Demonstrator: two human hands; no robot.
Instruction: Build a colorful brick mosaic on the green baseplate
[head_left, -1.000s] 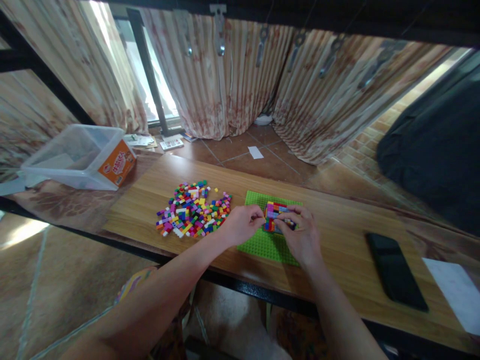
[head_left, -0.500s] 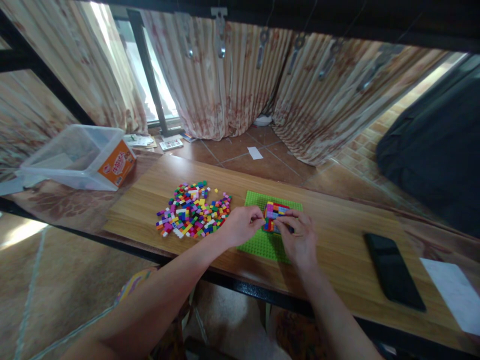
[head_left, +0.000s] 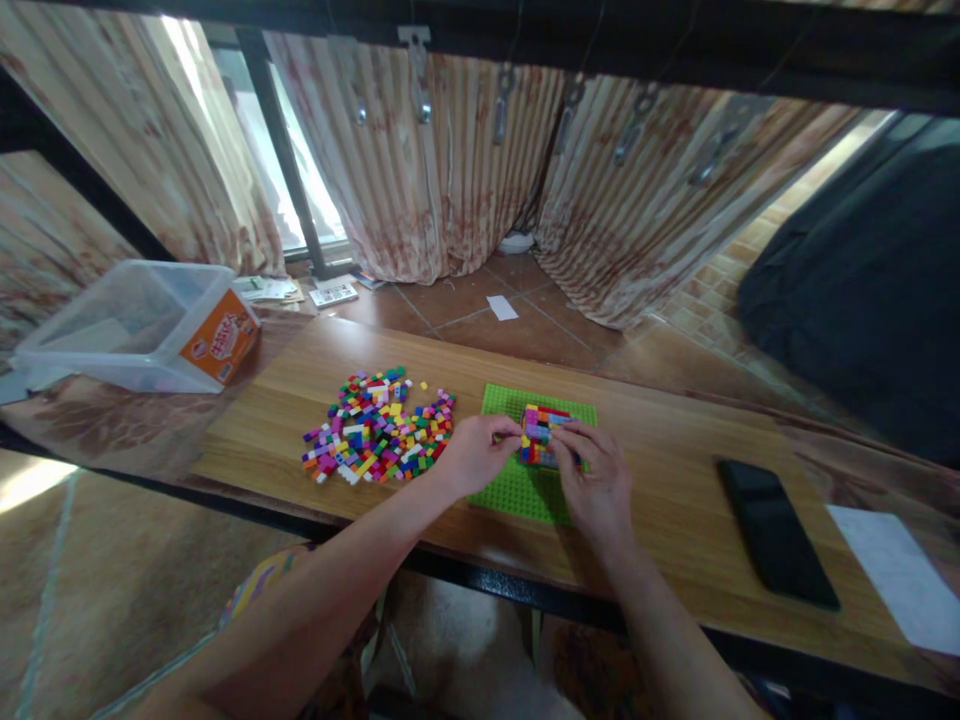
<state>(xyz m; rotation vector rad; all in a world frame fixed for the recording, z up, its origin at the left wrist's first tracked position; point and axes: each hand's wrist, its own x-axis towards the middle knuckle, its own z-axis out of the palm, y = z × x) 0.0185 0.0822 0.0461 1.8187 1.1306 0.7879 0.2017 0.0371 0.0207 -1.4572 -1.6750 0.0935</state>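
Note:
On a green studded baseplate (head_left: 517, 497) stands a low block of multicoloured toy bricks (head_left: 538, 432). At its left side is my left hand (head_left: 480, 455), thumb and forefinger pinched on a small yellow brick (head_left: 525, 441) against the build's edge. My right hand (head_left: 600, 475) grips the build from the right, its fingers bent over the top and near side and covering part of it. Left of the baseplate, a loose pile of small bricks (head_left: 375, 430) in many colours lies on the wooden tabletop (head_left: 660, 520).
A clear plastic box (head_left: 135, 340) with an orange label sits at the far left. To the right lie a black phone (head_left: 778, 533) and a white sheet of paper (head_left: 896, 575). Curtains (head_left: 450, 180) hang beyond the table, and a dark bar (head_left: 480, 35) crosses above.
The whole view has shifted slightly, with things appearing a little further left. Both hands stay at the brick build in nearly the same pose.

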